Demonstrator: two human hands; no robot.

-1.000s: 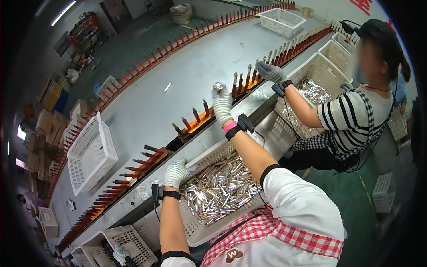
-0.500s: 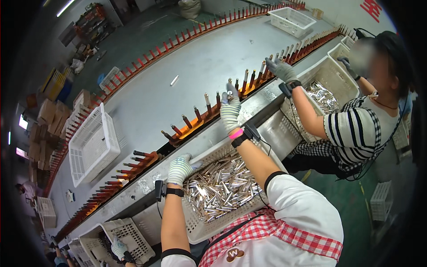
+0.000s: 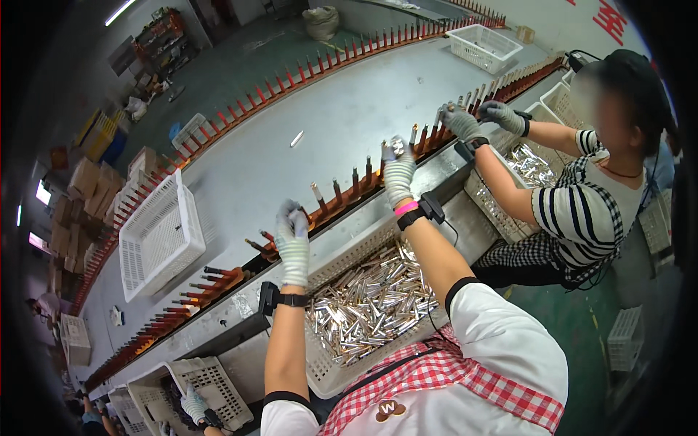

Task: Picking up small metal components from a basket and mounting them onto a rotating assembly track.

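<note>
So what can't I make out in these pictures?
All head view:
Left hand: own fingers hide whatever its grip might hold.
Right hand: shiny bits in its grip, too small to count.
Floor of nearest basket: buried under metal pieces.
Dark contents of lower-left basket: partly covered by another worker's hand.

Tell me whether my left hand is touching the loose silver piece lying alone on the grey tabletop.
Apart. The head view shows bare grey tabletop between your left hand and the loose silver piece.
</note>
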